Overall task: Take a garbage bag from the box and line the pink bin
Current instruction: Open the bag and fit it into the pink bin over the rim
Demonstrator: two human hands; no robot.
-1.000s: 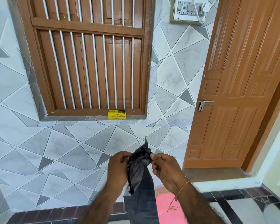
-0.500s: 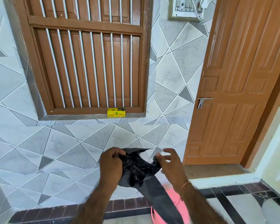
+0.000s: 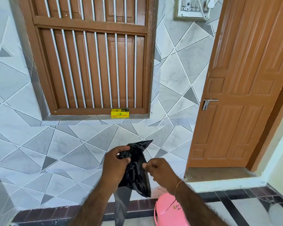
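Garbage bag: since a second before, I bunched it shorter; left hand clamped on it, right hand pinching its edge; pink bin unlined.

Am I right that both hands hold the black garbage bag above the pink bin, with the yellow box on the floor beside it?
Not quite: the head view shows the yellow box on the window ledge. Both the left hand and right hand do hold the black garbage bag above the pink bin.

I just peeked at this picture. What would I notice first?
Two hands in the lower middle, the left hand and the right hand, pinch a crumpled black garbage bag. A pink bin peeks in at the bottom edge, and a small yellow box sits on the window ledge above.
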